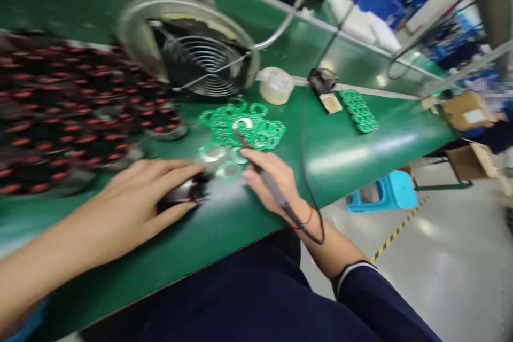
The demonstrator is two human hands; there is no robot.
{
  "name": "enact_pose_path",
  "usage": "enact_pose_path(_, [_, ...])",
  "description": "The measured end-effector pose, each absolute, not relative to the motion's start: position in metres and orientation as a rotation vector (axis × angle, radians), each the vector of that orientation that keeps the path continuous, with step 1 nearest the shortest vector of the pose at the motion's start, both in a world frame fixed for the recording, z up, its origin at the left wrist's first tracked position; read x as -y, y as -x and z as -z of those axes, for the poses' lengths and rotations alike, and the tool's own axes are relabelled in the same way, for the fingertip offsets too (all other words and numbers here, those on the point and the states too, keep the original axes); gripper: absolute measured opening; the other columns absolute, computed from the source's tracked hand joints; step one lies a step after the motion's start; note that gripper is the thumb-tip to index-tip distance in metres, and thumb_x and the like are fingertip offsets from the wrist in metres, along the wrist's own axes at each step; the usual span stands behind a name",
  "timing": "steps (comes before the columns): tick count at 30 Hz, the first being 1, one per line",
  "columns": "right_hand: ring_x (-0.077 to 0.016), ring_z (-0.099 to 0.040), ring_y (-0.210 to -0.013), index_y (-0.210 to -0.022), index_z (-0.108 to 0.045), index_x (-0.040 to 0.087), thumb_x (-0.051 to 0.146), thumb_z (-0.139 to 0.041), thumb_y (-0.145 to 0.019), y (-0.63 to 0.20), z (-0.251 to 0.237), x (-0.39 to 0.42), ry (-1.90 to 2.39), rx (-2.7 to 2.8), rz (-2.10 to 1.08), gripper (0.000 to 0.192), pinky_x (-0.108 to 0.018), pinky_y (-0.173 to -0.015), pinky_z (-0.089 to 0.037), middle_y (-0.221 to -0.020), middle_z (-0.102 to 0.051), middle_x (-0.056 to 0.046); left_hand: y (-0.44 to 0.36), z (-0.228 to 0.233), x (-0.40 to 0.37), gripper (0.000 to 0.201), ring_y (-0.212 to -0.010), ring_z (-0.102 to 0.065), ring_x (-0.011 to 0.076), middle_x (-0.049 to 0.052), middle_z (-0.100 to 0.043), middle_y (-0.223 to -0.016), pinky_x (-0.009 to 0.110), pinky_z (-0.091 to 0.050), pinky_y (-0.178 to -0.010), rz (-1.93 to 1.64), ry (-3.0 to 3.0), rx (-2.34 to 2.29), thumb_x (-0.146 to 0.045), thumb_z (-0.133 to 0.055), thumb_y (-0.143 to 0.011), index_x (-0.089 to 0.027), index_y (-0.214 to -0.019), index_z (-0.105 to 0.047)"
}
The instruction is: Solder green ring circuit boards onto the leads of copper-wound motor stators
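My left hand (146, 187) is closed around a motor stator (185, 191) that lies on its side, its dark end with coppery windings facing right. In my right hand (276, 173) is a soldering iron (274, 188), held like a pen, its cable running back over the wrist. The iron's tip points over a loose pile of green ring-shaped circuit boards (266, 133). A paler ring (243, 123) lies on top of the pile, close to the tip; whether they touch I cannot tell. Several more stators (60, 112) with red-copper windings stand packed together at the left.
A round fume-extractor fan (208, 67) with a wire guard stands behind the pile. Beside it are a tape roll (276, 85), a dark iron holder (323, 81) with a yellowish sponge (331, 103), and a green board panel (358, 111). A blue stool (395, 191) is beyond the bench edge.
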State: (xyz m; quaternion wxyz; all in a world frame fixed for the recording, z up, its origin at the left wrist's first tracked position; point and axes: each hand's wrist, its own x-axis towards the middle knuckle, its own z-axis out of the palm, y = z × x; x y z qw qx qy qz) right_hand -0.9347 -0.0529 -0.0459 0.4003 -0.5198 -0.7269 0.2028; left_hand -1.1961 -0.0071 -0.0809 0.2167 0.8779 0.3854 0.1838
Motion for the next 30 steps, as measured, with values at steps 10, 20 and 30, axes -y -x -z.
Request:
enact_pose_path(10, [-0.0114, -0.057, -0.049, -0.106, -0.06, 0.027, 0.045, -0.062, -0.097, 0.923, 0.065, 0.092, 1.33, 1.392, -0.698, 0.02, -0.024, -0.049, -0.049, -0.067, -0.06, 0.006, 1.186, 0.072, 0.008, 0.058, -0.123, -0.062, 0.0307, 0.013, -0.065, -0.133, 0.046, -0.052, -0.108, -0.58, -2.168, -1.091, -0.057, -0.051, -0.095, -0.017, -0.136, -0.057])
enact_pose_path(20, [-0.0099, -0.062, -0.05, -0.101, -0.064, 0.026, 0.037, -0.066, -0.093, 0.923, 0.058, 0.086, 1.366, 1.372, -0.896, 0.013, -0.023, -0.051, -0.053, -0.067, -0.065, 0.006, 1.185, 0.063, 0.009, 0.058, -0.135, -0.055, 0.0301, 0.016, -0.059, -0.143, 0.05, -0.048, -0.115, -0.575, -2.22, -1.005, -0.048, -0.045, -0.1, -0.012, -0.145, -0.055])
enact_pose_path(30, [-0.0069, -0.059, -0.041, -0.1, -0.064, 0.024, 0.048, -0.069, -0.095, 0.927, 0.06, 0.086, 1.345, 1.228, -0.893, 0.025, -0.017, -0.04, -0.046, -0.063, -0.072, 0.006, 1.191, 0.061, 0.011, 0.052, -0.137, -0.054, 0.0278, 0.014, -0.059, -0.144, 0.047, -0.048, -0.116, -0.656, -2.257, -0.985, -0.042, -0.044, -0.105, -0.011, -0.146, -0.052])
